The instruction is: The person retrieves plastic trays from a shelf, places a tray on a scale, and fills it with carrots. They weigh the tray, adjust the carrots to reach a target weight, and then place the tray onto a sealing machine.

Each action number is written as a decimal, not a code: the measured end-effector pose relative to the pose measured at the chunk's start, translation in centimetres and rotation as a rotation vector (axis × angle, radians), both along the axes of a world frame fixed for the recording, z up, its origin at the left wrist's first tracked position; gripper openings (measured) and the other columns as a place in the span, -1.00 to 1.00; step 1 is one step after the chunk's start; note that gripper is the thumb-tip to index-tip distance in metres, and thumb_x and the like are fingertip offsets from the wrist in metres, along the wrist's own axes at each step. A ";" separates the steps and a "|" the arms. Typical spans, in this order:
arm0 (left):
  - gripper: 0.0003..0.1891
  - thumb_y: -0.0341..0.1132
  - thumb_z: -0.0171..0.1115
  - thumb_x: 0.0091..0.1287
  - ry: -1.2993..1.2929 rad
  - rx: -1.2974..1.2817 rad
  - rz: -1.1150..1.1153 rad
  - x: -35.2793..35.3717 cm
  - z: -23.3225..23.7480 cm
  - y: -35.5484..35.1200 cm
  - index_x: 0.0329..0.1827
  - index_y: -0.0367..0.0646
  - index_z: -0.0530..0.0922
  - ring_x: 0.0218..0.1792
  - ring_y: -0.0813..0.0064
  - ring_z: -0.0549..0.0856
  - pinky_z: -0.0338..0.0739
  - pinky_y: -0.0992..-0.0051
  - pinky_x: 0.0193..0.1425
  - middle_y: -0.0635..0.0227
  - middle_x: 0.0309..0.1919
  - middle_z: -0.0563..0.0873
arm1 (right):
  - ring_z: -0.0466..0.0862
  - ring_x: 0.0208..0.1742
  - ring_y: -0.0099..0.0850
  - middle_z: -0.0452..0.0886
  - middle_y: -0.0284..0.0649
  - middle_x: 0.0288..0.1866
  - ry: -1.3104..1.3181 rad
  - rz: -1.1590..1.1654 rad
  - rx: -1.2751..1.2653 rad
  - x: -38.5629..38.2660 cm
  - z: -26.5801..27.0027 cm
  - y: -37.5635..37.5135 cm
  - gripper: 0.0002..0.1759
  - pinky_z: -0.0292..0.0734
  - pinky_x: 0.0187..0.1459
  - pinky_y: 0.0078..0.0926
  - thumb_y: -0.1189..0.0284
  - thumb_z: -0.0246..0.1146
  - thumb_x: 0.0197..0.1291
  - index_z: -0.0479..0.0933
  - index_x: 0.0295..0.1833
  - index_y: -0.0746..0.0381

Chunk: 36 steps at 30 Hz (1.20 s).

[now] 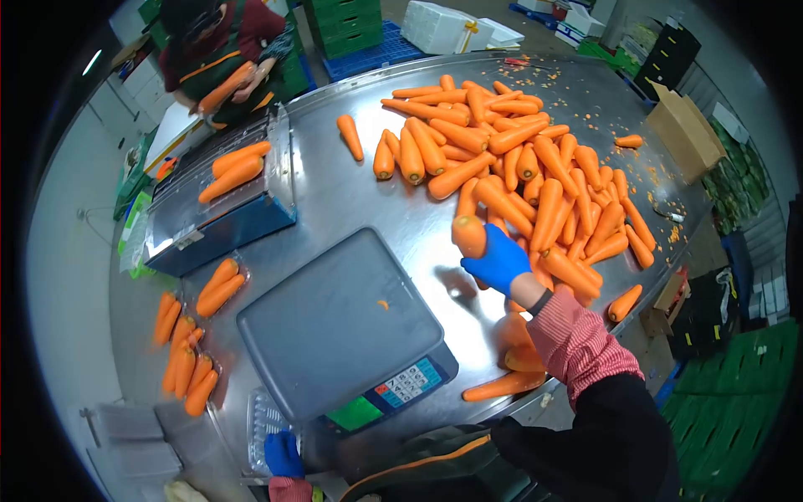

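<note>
My right hand [497,261], in a blue glove, is closed around a carrot [468,237], whose rounded end points towards me. It is held at the near left side of a large carrot pile [510,159]. My left hand [283,454], also gloved in blue, grips the near right edge of a clear plastic tray [261,425] at the table's front edge; its fingertips are partly hidden. Between my hands stands a grey weighing scale [343,322] with a keypad and a green-lit display. On its plate lies only a small orange scrap [383,304].
Packed carrots [196,371] lie on the left of the metal table [322,184]. Two carrots rest on a wrapping machine [226,197]. Across the table, another person [222,50] holds a carrot. Loose carrots [503,386] lie near the front edge; a cardboard box [686,134] stands at right.
</note>
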<state>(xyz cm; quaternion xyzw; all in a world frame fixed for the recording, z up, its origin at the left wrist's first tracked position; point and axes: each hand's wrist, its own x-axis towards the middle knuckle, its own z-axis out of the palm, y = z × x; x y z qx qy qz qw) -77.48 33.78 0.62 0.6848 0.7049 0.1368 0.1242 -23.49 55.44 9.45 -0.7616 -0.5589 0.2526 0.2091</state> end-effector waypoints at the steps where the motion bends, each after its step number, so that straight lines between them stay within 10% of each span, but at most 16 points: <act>1: -0.90 -0.36 0.24 0.27 -0.025 0.068 -0.012 -0.3 -0.2 0.1 -0.29 -0.20 0.57 -0.29 0.06 0.56 0.43 0.17 -0.16 0.13 -0.39 0.57 | 0.62 0.04 -0.03 0.60 0.06 -0.03 0.099 -0.041 -0.105 -0.1 0.1 -0.8 -0.40 0.51 0.06 -0.21 0.20 0.36 -0.03 0.43 0.09 0.27; 10: -0.91 -0.39 0.30 0.24 -0.401 -0.212 0.169 -4.5 -2.3 0.6 -0.31 -0.22 0.62 -0.35 0.30 0.63 0.50 0.35 -0.26 0.22 -0.39 0.64 | 0.59 0.07 -0.30 0.56 -0.06 0.05 0.610 -0.133 0.044 1.9 -6.4 -3.8 -0.28 0.50 0.09 -0.37 0.19 0.42 -0.01 0.35 0.18 0.37; 18: -0.90 -0.53 0.19 0.23 -0.087 0.393 0.270 -2.4 7.7 2.4 -0.22 -0.22 0.59 -0.33 0.21 0.62 0.50 0.33 -0.28 0.13 -0.39 0.61 | 0.59 0.09 -0.33 0.56 -0.07 0.05 0.631 -0.154 0.087 1.6 -3.7 -4.3 -0.32 0.50 0.11 -0.37 0.18 0.45 0.02 0.41 0.17 0.33; 23: -0.72 -0.55 0.28 0.10 0.037 0.421 -0.338 10.3 15.6 10.9 -0.09 -0.19 0.62 -0.40 0.21 0.59 0.45 0.30 -0.35 0.17 -0.41 0.59 | 0.59 0.06 -0.09 0.58 -0.04 0.01 0.225 0.263 0.467 -3.8 2.2 -2.0 -0.22 0.50 0.08 -0.25 0.08 0.44 0.01 0.39 0.33 0.16; 30: -0.75 -0.33 0.34 0.14 0.171 0.281 -0.786 22.6 9.0 16.5 -0.10 -0.03 0.63 -0.37 0.20 0.61 0.53 0.25 -0.35 0.25 -0.39 0.58 | 0.63 -0.15 -0.09 0.57 -0.04 -0.17 -0.106 0.919 0.402 -14.5 2.7 2.5 -0.28 0.54 -0.15 -0.22 0.13 0.36 0.02 0.43 0.30 0.19; 36: -0.64 -0.35 0.40 0.10 -0.060 0.194 -0.696 21.5 9.4 15.9 0.02 0.01 0.63 -0.32 0.20 0.64 0.56 0.31 -0.27 0.27 -0.27 0.63 | 0.61 -0.17 -0.08 0.59 -0.10 -0.18 0.019 0.736 0.458 -11.6 -0.4 5.5 -0.40 0.52 -0.13 -0.16 0.06 0.33 0.09 0.51 0.18 0.17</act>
